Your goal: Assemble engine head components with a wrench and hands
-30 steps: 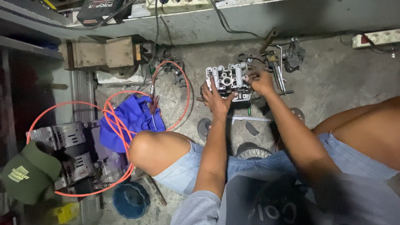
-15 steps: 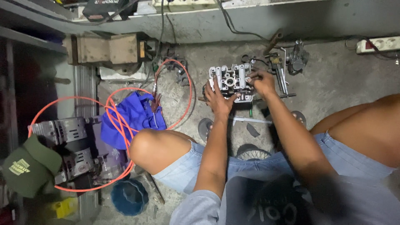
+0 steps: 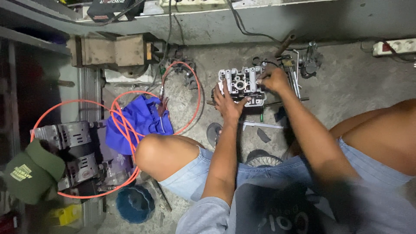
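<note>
Here, left hand [image 3: 227, 104] grip cupping metal engine head [image 3: 241, 84], right hand [image 3: 274, 80] fingers curled on it

Tools [image 3: 291, 76] crowd right — left open.

dull cast-metal engine part [image 3: 242, 84] on rough concrete floor [image 3: 346, 86]; soft blue cloth [image 3: 138, 121], glossy orange plastic hose [image 3: 78, 104].

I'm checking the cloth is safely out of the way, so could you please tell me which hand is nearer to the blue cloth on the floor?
Left. The left hand rests on the metal engine part, on the side toward the blue cloth; the right hand holds the part's far side.
</note>
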